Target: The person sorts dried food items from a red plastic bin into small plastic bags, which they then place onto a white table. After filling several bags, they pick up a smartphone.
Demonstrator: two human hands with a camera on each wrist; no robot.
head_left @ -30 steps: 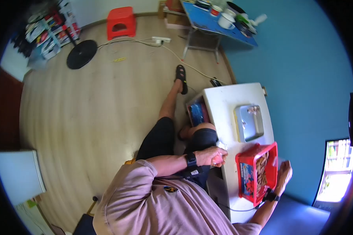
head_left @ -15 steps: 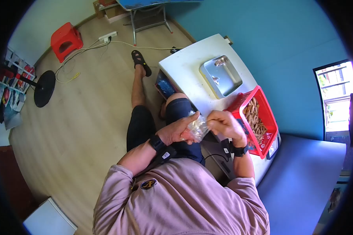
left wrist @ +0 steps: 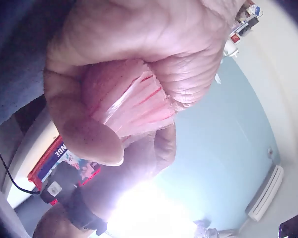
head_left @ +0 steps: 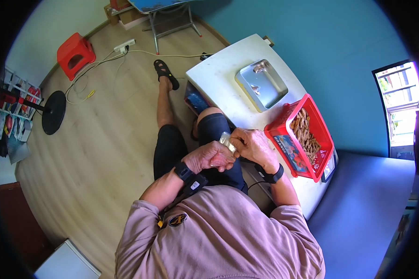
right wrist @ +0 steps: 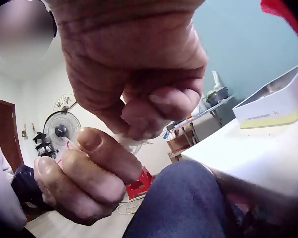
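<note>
My left hand [head_left: 204, 157] holds a small clear plastic bag [head_left: 226, 141] above my lap. In the left wrist view the plastic bag [left wrist: 144, 106] looks pink with red stripes, and the thumb and fingers curl round it. My right hand [head_left: 255, 145] meets the left one and pinches the bag's upper end. Seen from the right wrist, its fingertips [right wrist: 139, 121] close on a bit of clear plastic just above the left fingers [right wrist: 97, 173]. The bag's contents are mostly hidden by the hands.
On the white table [head_left: 219, 72] to the right, a red basket [head_left: 275, 129] holds many brown stick-like pieces. Behind it sits a metal tin [head_left: 271, 90] with a few shiny scraps. A blue padded seat [head_left: 363, 200] lies at right; a red stool [head_left: 74, 56] and cables are on the floor.
My right hand came from beyond the basket to the bag at the left hand, and now grips closer in. The head view has swung towards the right.
</note>
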